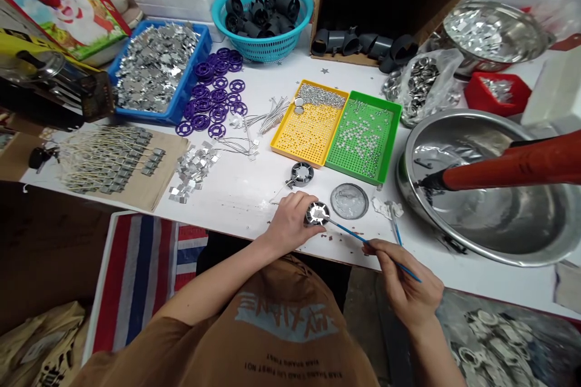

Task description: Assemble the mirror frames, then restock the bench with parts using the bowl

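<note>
My left hand (293, 222) grips a round dark part (317, 213) with a white and silvery spoked face at the table's front edge. In my right hand (408, 281) is a thin blue-handled brush (349, 231), pinched between the fingers. The brush tip touches the face of the round part; its very end is too small to make out. A similar dark round part (301, 175) lies just beyond my left hand. Close by on the right sits a shallow round dish (349, 201) of pale, clear-looking material. A second blue stick (397, 231) rests beside a crumpled white scrap (384, 207).
A yellow tray (278, 144) and a green tray (394, 127) hold small metal pieces beyond my hands. Purple rings (218, 95) and metal squares (193, 170) lie left. On the right, a large steel basin (408, 193) has an orange-handled tool (508, 163) across it.
</note>
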`<state>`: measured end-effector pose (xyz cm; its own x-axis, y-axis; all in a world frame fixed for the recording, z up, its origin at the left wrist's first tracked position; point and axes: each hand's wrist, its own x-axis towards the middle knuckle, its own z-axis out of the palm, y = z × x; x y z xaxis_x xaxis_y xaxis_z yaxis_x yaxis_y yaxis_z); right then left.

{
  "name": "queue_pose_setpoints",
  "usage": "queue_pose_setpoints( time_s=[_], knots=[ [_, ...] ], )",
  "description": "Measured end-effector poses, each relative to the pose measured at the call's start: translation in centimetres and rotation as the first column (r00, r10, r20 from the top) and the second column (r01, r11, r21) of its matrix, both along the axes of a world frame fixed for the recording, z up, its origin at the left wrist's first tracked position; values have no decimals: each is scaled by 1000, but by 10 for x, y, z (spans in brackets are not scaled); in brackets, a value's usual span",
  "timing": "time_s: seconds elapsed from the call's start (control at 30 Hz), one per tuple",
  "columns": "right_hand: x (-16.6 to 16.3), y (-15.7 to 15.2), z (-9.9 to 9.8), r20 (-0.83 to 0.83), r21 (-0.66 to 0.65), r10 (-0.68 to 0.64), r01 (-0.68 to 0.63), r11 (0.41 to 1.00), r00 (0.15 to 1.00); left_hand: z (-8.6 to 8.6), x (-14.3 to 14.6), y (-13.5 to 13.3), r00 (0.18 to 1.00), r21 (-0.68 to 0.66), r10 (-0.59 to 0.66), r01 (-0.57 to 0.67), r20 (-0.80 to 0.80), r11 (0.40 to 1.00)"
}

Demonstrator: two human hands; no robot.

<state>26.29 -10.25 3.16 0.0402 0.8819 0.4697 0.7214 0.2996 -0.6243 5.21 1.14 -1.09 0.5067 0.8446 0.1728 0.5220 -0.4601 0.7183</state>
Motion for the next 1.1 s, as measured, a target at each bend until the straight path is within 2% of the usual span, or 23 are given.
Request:
queue_pose_setpoints(
  time_s=[0.23, 0.5, 0.7, 0.8, 0.97, 1.1],
  knots=[
    [11, 1, -3, -59, -22, 63, -65, 998, 996, 0, 1, 1, 1000, 14, -14, 14, -14, 1000],
    [8, 5, -7, -336, -79, -90, 67, 995, 938, -2, 1, 0, 1000, 21, -6, 6, -7, 1000],
    [1, 10, -13, -374, -136, -71, 21, 990, 925, -1, 1, -1, 1000, 21, -1, 2, -12, 1000],
    [1, 9, -17, -388, -180, -130, 63, 982, 913, -1, 1, -1, 1000, 24, 1, -1, -17, 1000],
    [5, 3, -20, -497, -260, -296, 185, 948, 816, -2, 2, -1, 1000, 27, 7, -7, -13, 1000],
    [1, 4, -19, -594, -226, -298, 200, 953, 747, -1, 2, -1, 1000, 35, 8, -8, -15, 999]
  ],
)
